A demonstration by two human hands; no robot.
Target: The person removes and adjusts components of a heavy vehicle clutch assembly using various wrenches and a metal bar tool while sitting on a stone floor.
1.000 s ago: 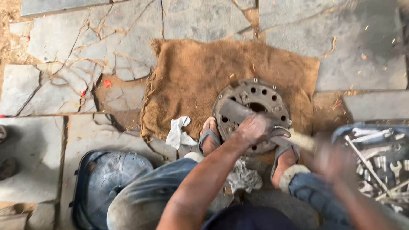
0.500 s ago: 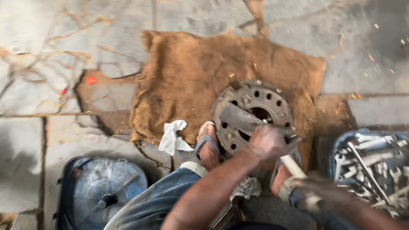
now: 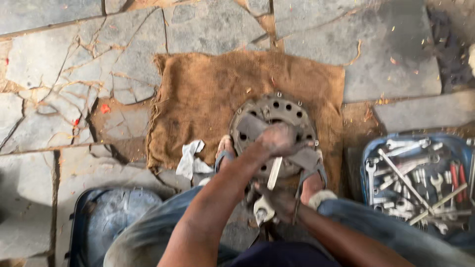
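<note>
Burlap mat [image 3: 208,99] | left hand [image 3: 277,138] on disc [image 3: 274,128] (mid-mat) | right hand [image 3: 279,202] gripping wrench [image 3: 269,193]

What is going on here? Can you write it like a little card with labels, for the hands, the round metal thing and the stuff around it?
Place: cracked stone floor with a brown burlap sack spread on it
Main part: round metal clutch plate lying on the sack, between two sandalled feet
Left hand: pressed on the clutch plate
Right hand: gripping a wrench
Right side: blue tray full of wrenches
Left side: white rag, blue tub
</note>
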